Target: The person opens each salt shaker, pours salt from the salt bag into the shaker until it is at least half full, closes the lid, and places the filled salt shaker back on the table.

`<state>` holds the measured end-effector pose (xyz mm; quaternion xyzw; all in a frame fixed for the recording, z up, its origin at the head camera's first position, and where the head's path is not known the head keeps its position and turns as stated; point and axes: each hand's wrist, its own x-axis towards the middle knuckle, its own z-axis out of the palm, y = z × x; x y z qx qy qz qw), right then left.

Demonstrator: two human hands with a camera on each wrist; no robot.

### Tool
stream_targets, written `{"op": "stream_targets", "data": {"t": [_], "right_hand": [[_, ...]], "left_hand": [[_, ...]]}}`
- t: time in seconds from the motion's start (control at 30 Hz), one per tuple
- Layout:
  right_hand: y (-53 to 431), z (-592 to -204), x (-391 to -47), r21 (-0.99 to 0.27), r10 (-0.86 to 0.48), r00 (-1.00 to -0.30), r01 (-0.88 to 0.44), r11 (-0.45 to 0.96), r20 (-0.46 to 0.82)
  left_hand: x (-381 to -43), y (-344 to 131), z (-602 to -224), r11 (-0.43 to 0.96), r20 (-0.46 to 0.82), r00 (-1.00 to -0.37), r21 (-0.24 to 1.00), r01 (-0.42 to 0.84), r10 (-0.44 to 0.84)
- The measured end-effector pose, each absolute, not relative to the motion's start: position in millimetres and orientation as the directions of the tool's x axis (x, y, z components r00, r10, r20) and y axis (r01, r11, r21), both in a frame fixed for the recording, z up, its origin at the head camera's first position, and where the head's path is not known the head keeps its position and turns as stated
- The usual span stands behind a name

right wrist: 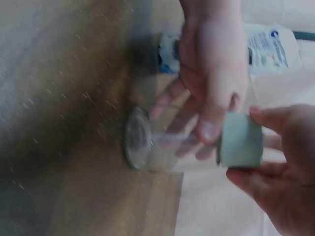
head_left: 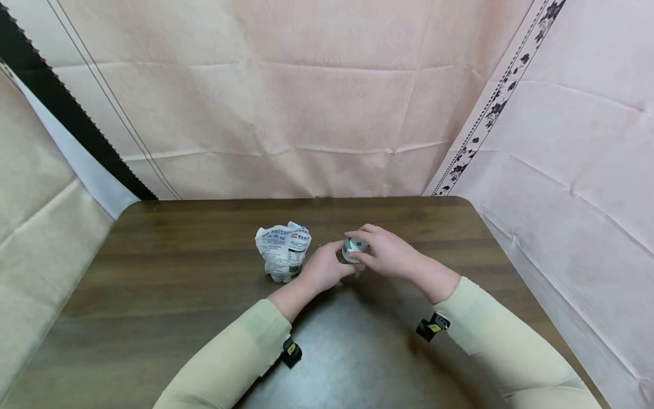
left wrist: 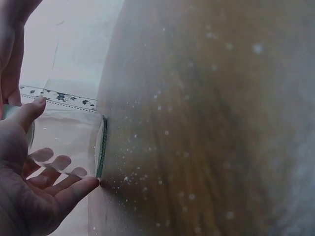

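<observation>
A clear glass jar [left wrist: 69,132] stands upright on the wooden table, capped by a pale green lid [right wrist: 242,140]. My left hand [head_left: 327,267] wraps its fingers and thumb around the jar's body. From the right, my right hand [head_left: 385,250] pinches the lid between thumb and fingers. In the head view the two hands hide most of the jar. Its thick glass base [right wrist: 140,142] shows in the right wrist view. Whether the lid is tight or loose, I cannot tell.
A crumpled white plastic packet [head_left: 283,250] with blue print stands just left of my left hand. Beyond the brown table's [head_left: 204,216] far edge hangs a pinkish cloth [head_left: 317,113], with pale cloths on both sides.
</observation>
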<state>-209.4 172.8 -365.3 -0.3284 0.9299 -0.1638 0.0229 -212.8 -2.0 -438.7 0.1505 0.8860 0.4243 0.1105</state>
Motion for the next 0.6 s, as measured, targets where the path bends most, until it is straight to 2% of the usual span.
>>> {"op": "stream_targets", "data": {"t": [0.17,0.27,0.37,0.5,0.6], "right_hand": [[180,-361,-219,-0.384,-0.725,-0.689,-0.668,0.637,-0.004],[180,-359,-221,-0.407,-0.732,-0.681,-0.661,0.630,-0.026],[175,-356,-217,-0.397,-0.671,-0.741,-0.607,0.688,-0.029],[159,-350,-208,-0.319,-0.506,-0.862,-0.489,0.812,0.034],[147,-348,-202,-0.247,-0.415,-0.906,-0.423,0.872,0.087]], "left_hand": [[-211,-1,-440,0.600,-0.058,-0.940,0.783,0.166,0.336],[-211,-1,-441,0.607,-0.048,-0.942,0.775,0.174,0.331],[-212,-1,-441,0.611,-0.049,-0.941,0.771,0.178,0.335],[-213,-1,-441,0.598,-0.071,-0.936,0.786,0.159,0.344],[-212,-1,-440,0.604,-0.081,-0.938,0.783,0.150,0.337]]}}
